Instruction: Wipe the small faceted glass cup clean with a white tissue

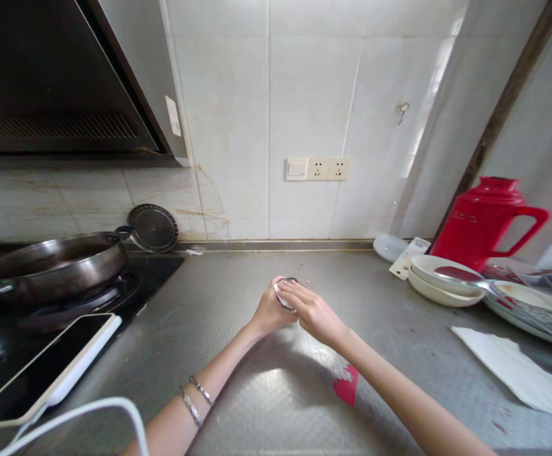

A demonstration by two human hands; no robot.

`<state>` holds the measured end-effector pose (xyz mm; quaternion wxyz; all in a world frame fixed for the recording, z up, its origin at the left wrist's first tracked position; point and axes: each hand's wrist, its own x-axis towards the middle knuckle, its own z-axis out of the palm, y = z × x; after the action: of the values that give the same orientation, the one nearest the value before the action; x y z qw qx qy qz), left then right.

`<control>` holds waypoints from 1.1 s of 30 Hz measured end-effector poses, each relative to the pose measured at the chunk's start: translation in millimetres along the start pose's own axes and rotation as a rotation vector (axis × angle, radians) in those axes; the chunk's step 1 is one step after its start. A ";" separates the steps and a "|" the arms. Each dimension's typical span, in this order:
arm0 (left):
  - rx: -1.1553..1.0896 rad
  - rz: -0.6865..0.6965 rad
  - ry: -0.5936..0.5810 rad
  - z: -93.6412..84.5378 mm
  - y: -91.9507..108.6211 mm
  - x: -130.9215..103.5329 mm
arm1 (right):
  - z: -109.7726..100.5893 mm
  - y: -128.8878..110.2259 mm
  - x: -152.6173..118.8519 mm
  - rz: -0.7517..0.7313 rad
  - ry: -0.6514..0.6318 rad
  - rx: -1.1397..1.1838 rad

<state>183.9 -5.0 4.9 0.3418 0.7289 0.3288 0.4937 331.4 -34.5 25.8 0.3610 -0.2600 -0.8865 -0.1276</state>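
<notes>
My left hand [271, 310] is wrapped round a small round object with a dark rim [289, 279], low over the middle of the metal counter [238, 272]. Something white, like paper or cloth [280, 296], shows at the object's opening. My right hand [311, 310] lies over the top, its fingers pressed together on the white piece. Most of the round object is hidden by both hands. Two silver bracelets circle the left wrist.
At left, a steel pan [57, 269] stands on the stove, with a phone [52, 373] and white cable [114, 402] in front. At right are a red thermos [478, 221], bowls [440, 285], plates and a white tissue [513, 367]. A pink patch [347, 385] marks the counter.
</notes>
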 end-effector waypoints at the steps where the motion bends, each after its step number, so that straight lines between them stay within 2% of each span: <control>1: -0.016 0.020 -0.006 1.1 0.0 -0.3 | -1.6 3.7 1.4 -0.004 -0.014 -0.001; 4: -0.061 0.032 -0.027 2.5 -1.8 -1.3 | -6.5 14.3 5.1 -0.007 -0.053 -0.006; 9: -0.042 -0.033 -0.028 0.8 -1.9 -3.5 | -16.0 25.9 6.8 0.052 -0.102 0.007; 16: -0.109 -0.066 0.003 0.7 -1.5 -3.1 | -25.4 31.2 -9.6 0.124 -0.118 -0.043; 20: -0.145 -0.081 0.034 3.1 -3.7 -2.7 | -23.3 21.6 -22.9 0.108 -0.043 -0.085; 24: -0.159 -0.143 0.072 5.5 -5.8 -2.1 | -16.7 1.6 -29.5 0.095 0.019 -0.132; 29: -0.124 -0.187 0.097 4.6 -6.7 -1.9 | -4.7 -20.3 -25.1 0.093 0.068 -0.164; 33: -0.070 -0.164 0.104 1.7 -4.5 -2.5 | 4.2 -23.6 -17.7 0.082 0.063 -0.176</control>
<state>184.1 -4.9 -0.6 0.3885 0.6605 0.3872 0.5126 326.6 -59.0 9.4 0.3696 -0.3224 -0.8486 -0.1983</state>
